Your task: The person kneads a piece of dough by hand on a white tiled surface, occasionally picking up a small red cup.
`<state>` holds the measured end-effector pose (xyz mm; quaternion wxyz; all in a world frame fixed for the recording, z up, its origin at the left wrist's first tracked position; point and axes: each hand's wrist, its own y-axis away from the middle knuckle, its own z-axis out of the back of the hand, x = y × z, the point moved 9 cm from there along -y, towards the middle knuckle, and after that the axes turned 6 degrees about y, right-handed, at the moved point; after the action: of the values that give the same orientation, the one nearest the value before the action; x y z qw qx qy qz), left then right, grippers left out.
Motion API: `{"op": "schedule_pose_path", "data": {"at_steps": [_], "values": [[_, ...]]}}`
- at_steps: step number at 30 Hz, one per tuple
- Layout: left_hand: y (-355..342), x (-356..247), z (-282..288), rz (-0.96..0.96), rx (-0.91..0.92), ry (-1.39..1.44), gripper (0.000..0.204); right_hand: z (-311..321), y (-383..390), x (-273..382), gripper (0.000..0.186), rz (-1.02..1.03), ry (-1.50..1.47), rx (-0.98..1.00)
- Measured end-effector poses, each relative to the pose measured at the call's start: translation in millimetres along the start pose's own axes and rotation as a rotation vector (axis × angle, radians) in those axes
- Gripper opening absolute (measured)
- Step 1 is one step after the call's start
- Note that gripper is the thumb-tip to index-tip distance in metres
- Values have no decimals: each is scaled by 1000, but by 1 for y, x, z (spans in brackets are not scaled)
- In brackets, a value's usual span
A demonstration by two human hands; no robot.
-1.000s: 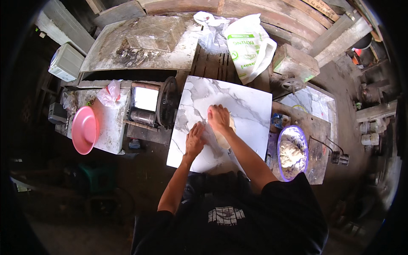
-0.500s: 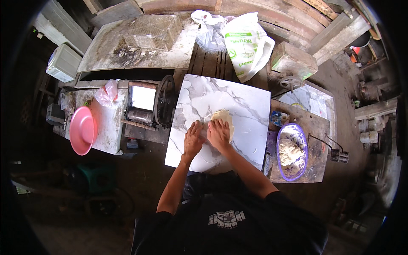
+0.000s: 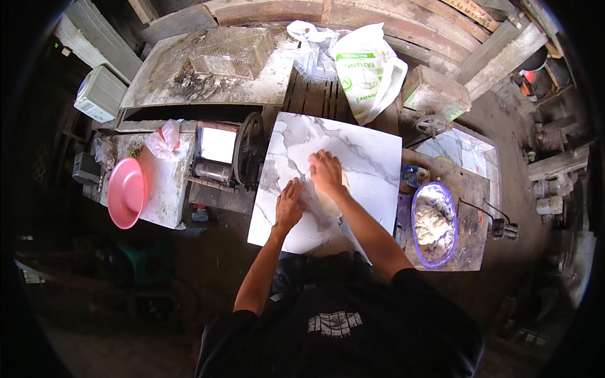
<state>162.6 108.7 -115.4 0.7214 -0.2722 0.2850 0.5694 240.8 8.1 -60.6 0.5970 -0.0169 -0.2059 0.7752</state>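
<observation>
A pale, flattened piece of dough (image 3: 329, 205) lies on a square white board with grey marbling (image 3: 372, 189). My right hand (image 3: 326, 174) is over the dough's far part, its fingers bent and pressed together on it. Hand and forearm hide much of the dough. Just left of the dough, my left hand (image 3: 289, 206) lies flat on the board with its fingers stretched out. On the right, an oval purple-rimmed basin (image 3: 414, 217) holds a larger lump of dough (image 3: 432, 225).
Left of the board stands a roller machine with a dark wheel (image 3: 248, 148). Farther left, a pink basin (image 3: 128, 192) and a pink plastic bag (image 3: 164, 140) rest on a worn tabletop. Beyond the board are a white-and-green sack (image 3: 365, 72) and a wire cage (image 3: 232, 51).
My right hand has moved farther from me, and its flat fingers have become bent. The dough shows less on its far side and more under my right wrist. My left hand stays nearly in place.
</observation>
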Motion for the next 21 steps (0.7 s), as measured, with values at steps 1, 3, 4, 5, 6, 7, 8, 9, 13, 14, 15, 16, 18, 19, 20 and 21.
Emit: {"op": "schedule_pose_path", "data": {"at_steps": [1, 3, 4, 5, 6, 7, 8, 9, 13, 14, 15, 16, 18, 19, 20, 21], "values": [[1, 1, 1, 1, -2, -2, 61, -3, 7, 14, 13, 82, 49, -8], [8, -1, -1, 9, -4, 18, 61, 1, 16, 15, 15, 57, 73, -67], [15, -3, -3, 20, 6, 29, 61, 4, 23, 15, 15, 73, 69, -68], [14, -4, -3, 25, 1, 36, 61, 7, 28, 15, 14, 88, 65, -69], [13, -5, -2, 15, -3, 29, 61, 6, 30, 15, 14, 85, 70, -57], [11, -3, 2, 8, -2, 20, 61, -1, 24, 17, 18, 50, 106, 20], [9, -5, 3, 2, 0, 18, 61, -7, 23, 15, 22, 12, 143, 97], [8, -8, 0, -2, 5, 24, 61, -5, 30, 12, 22, 7, 147, 98], [7, -4, 8, -6, -5, 38, 60, 6, 62, 22, 45, 49, 66, 57], [7, -4, 9, -5, -11, 41, 59, 13, 68, 24, 44, 37, 31, 55], [8, -3, 10, -5, -13, 45, 58, 17, 74, 26, 44, 27, -4, 54], [7, -6, 11, -29, -21, 38, 58, 20, 76, 23, 44, 21, -4, 50], [6, -6, 11, -52, -28, 29, 57, 21, 79, 16, 46, 2, -97, 70], [4, -6, 10, -41, -24, 26, 57, 21, 77, 18, 46, 3, -97, 61], [5, -5, 9, -35, -23, 23, 57, 22, 75, 21, 42, 22, -49, 16], [3, -4, 9, -31, -28, 17, 57, 23, 72, 25, 37, 43, -3, -28]]}}
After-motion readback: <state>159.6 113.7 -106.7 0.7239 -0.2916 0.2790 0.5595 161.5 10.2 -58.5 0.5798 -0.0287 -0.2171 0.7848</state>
